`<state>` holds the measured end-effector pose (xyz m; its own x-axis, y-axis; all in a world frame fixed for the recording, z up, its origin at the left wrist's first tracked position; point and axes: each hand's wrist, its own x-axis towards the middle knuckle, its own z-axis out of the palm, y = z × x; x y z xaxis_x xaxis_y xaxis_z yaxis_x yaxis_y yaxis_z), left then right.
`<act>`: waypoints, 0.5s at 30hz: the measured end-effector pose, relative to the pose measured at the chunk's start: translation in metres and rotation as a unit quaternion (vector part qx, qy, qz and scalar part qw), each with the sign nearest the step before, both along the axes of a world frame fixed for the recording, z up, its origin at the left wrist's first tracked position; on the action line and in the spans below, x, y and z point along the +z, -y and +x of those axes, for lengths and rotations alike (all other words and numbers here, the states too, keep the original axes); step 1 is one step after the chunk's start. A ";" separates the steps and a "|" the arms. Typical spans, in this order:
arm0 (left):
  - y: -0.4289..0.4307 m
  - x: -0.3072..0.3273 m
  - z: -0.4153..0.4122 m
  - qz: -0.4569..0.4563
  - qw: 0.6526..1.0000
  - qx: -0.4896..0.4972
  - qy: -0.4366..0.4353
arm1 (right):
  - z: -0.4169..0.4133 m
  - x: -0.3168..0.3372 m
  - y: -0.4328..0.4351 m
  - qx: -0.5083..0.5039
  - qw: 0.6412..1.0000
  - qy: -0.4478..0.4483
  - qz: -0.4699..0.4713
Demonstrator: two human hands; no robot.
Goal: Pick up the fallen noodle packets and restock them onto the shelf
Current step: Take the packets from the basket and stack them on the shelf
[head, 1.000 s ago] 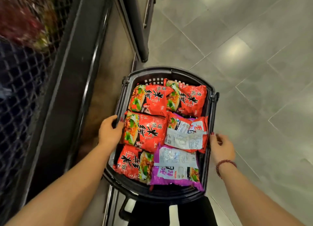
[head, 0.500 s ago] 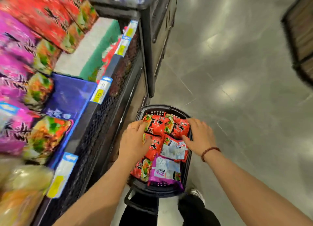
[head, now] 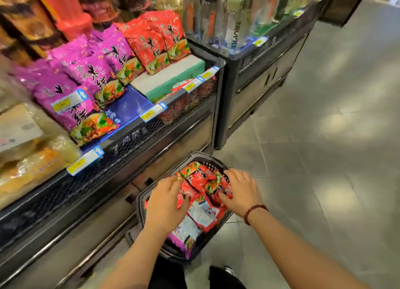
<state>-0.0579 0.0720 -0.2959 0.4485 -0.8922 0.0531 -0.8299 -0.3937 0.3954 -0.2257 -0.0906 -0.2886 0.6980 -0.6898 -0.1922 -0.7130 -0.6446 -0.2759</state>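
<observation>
A black shopping basket (head: pixel 195 154) stands on the floor against the shelf base. It holds red noodle packets (head: pixel 202 177) at its far end, a pale packet back (head: pixel 203 213) and a purple packet (head: pixel 184 236) nearer me. Both hands reach into it. My left hand (head: pixel 165 204) grips the left side of the bunched red packets, and my right hand (head: pixel 241 191), with a bead bracelet at its wrist, grips their right side. Above on the shelf lie purple packets (head: pixel 86 72) and red packets (head: pixel 155 40).
Bare blue shelf liner (head: pixel 127 107) and a green-and-white box (head: pixel 171 74) show in front of the shelved packets. Price tags line the black mesh shelf edge (head: pixel 134 137). A second black unit with bottles (head: pixel 238 18) stands to the right. Grey tiled floor (head: pixel 313 159) lies on the right.
My view has lifted from the basket up to the shelf. Both hands left the basket's rim, went onto the red packets and now bunch them together between them.
</observation>
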 end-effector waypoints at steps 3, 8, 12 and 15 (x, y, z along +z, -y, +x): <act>-0.009 0.006 -0.012 0.011 1.000 0.019 0.004 | -0.004 0.002 0.005 0.026 0.999 -0.008 0.021; -0.015 0.001 -0.008 0.013 0.997 0.070 0.005 | 0.012 -0.003 0.019 0.062 0.998 -0.008 0.032; -0.013 -0.011 0.008 0.016 0.996 0.091 0.001 | 0.035 -0.008 0.035 0.094 0.995 -0.013 0.037; -0.010 -0.023 0.016 0.021 0.992 0.119 -0.032 | 0.046 -0.014 0.051 0.115 0.992 -0.033 0.040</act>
<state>-0.0416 0.0822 -0.3190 0.6488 -0.7608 -0.0171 -0.6848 -0.5934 0.4229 -0.1793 -0.1421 -0.3029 0.8193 -0.4945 -0.2902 -0.5678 -0.7702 -0.2906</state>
